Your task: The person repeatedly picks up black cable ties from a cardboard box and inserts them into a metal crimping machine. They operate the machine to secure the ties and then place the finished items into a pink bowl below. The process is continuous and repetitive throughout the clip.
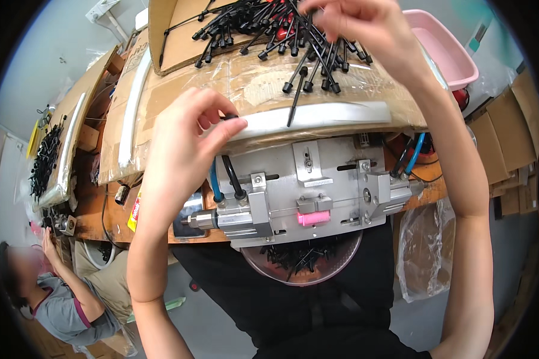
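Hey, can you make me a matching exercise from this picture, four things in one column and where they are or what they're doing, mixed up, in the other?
Things:
1. Left hand
2. Pink basin
3. Clear bowl
4. Pink block

Places and states:
A. Below the metal fixture in the picture, with black pieces in it
B. At the near middle of the metal fixture
C. Pinching a small dark piece
D. At the picture's upper right

Pairs: 1-C, 2-D, 3-A, 4-B

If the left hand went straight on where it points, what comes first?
The left hand points rightward and would probably meet the black capped rod across the white strip first; with depth unclear, it might pass above.
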